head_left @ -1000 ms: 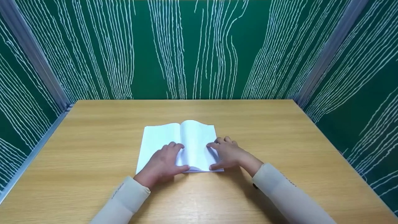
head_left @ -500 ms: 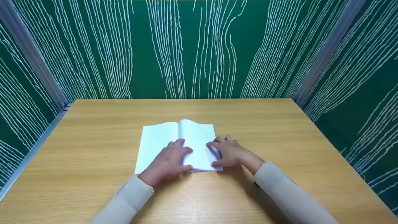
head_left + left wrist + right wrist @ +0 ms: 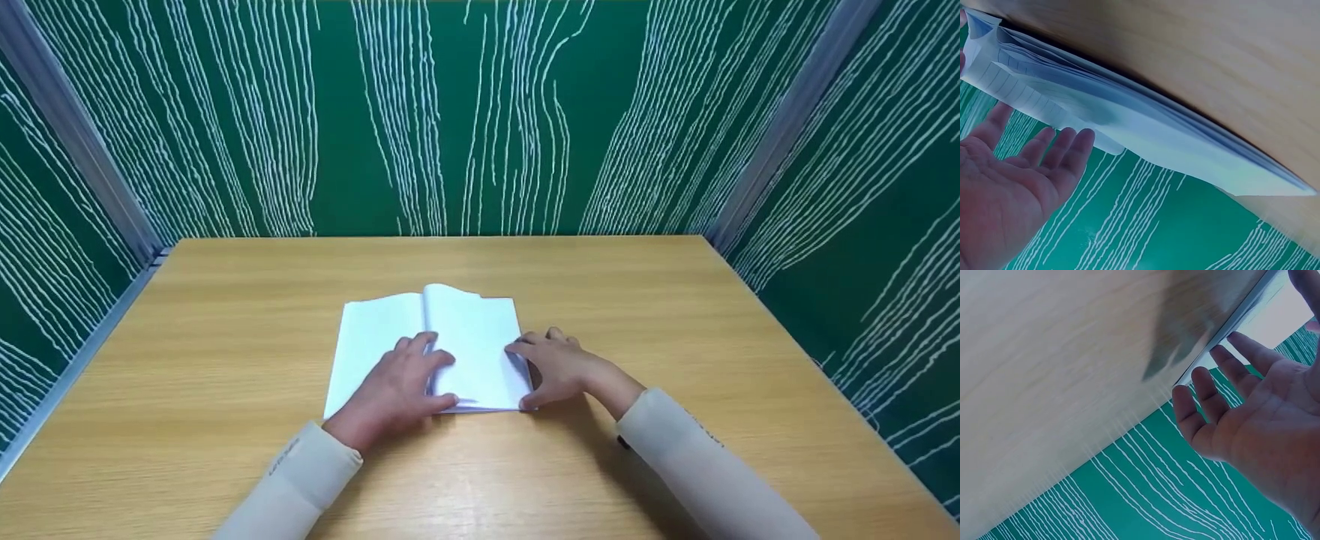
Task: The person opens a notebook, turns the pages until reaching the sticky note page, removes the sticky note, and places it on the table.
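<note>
Head view: A book (image 3: 469, 337) with white pages lies spread on a wooden tabletop (image 3: 637, 307), a little left of centre, as a person's left hand (image 3: 397, 386), fingers loosely parted, reaches over its left-hand page with index finger and thumb across the fold. The right hand (image 3: 559, 367), lightly bent and showing no grip, rests at the right-hand edge, thumb at the near corner. Paper arches up at the fold, its far edge stepping down short of the right-hand corner.

Left wrist view: The page edges (image 3: 1129, 93) fan apart and a ruled leaf (image 3: 1010, 90) shows behind them; the left hand, palm in sight, holds nothing in its gently curved fingers. Whether its fingertips press the paper cannot be told.

Right wrist view: The right hand's relaxed fingers reach the book's edge, a shadow (image 3: 1176, 337) on the tabletop beside it.

The arched paper could spring back if the left hand lifted, its own stiffness the likely cause; a dragging thumb could crease it, and a one-sided push might slide the book, so light is the right hand's touch.

Counted: one book, one tabletop, two hands, two pale sleeves (image 3: 300, 469), two grey posts (image 3: 81, 131), three green panels (image 3: 615, 45); the leaves defy counting
</note>
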Demonstrator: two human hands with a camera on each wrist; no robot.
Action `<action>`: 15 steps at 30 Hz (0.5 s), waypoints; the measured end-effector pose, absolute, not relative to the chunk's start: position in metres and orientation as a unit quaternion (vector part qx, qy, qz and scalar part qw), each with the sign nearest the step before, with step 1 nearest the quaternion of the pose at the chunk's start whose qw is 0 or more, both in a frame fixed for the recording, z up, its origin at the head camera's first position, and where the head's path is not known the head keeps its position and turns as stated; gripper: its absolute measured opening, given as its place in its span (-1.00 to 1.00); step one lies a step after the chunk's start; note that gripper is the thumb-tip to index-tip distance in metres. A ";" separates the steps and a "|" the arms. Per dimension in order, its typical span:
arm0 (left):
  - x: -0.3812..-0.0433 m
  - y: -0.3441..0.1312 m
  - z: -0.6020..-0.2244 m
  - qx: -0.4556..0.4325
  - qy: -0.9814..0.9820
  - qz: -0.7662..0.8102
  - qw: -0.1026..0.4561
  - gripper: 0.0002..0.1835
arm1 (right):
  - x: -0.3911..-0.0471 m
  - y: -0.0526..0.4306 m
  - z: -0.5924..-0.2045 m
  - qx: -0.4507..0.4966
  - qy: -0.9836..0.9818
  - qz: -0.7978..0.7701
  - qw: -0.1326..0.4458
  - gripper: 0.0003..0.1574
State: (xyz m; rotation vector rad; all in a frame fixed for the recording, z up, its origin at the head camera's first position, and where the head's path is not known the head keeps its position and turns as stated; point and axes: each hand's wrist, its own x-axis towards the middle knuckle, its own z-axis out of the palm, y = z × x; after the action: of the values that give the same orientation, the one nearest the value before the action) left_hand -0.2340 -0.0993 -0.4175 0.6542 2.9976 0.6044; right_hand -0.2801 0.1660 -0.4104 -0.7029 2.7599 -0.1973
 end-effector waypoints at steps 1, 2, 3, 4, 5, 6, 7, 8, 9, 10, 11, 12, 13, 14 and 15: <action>-0.234 -0.100 -0.417 0.211 0.959 0.191 0.002 -0.41 | -0.280 0.166 -0.410 -0.244 0.957 -0.068 0.143 0.08; -0.234 -0.100 -0.417 0.211 0.959 0.188 -0.002 -0.41 | -0.281 0.166 -0.410 -0.244 0.957 -0.068 0.144 0.09; -0.234 -0.100 -0.417 0.212 0.959 0.186 -0.008 -0.40 | -0.281 0.166 -0.410 -0.244 0.957 -0.068 0.144 0.09; -0.234 -0.100 -0.417 0.214 0.959 0.184 -0.014 -0.40 | -0.281 0.165 -0.410 -0.245 0.957 -0.067 0.144 0.09; -0.234 -0.100 -0.417 0.217 0.959 0.182 -0.021 -0.40 | -0.282 0.165 -0.410 -0.245 0.956 -0.069 0.144 0.09; -0.234 -0.101 -0.417 0.220 0.958 0.180 -0.029 -0.39 | -0.282 0.165 -0.410 -0.245 0.956 -0.070 0.144 0.09; -0.233 -0.101 -0.417 0.224 0.958 0.177 -0.038 -0.39 | -0.282 0.165 -0.411 -0.248 0.956 -0.070 0.143 0.10; -0.233 -0.101 -0.418 0.228 0.957 0.174 -0.048 -0.39 | -0.283 0.166 -0.411 -0.251 0.955 -0.071 0.141 0.10; -0.233 -0.101 -0.418 0.232 0.956 0.172 -0.058 -0.39 | -0.283 0.166 -0.411 -0.254 0.955 -0.072 0.138 0.09; -0.233 -0.101 -0.418 0.235 0.955 0.168 -0.068 -0.40 | -0.282 0.166 -0.411 -0.257 0.954 -0.073 0.136 0.09; -0.233 -0.101 -0.419 0.237 0.954 0.165 -0.078 -0.40 | -0.282 0.167 -0.411 -0.260 0.953 -0.074 0.134 0.09; -0.233 -0.101 -0.419 0.238 0.954 0.163 -0.086 -0.41 | -0.282 0.167 -0.411 -0.262 0.953 -0.073 0.132 0.09; -0.233 -0.101 -0.419 0.239 0.953 0.162 -0.094 -0.41 | -0.282 0.167 -0.411 -0.263 0.953 -0.072 0.130 0.09; -0.233 -0.100 -0.418 0.238 0.953 0.159 -0.099 -0.40 | -0.282 0.166 -0.411 -0.262 0.954 -0.073 0.130 0.09; -0.233 -0.100 -0.418 0.237 0.953 0.156 -0.103 -0.40 | -0.282 0.166 -0.411 -0.260 0.954 -0.073 0.131 0.09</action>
State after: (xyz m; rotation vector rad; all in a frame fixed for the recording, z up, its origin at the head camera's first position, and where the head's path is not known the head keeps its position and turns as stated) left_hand -0.2331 -0.1003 -0.4178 0.7988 3.2086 0.5239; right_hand -0.2819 0.1661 -0.4113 -0.7554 2.7699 -0.2131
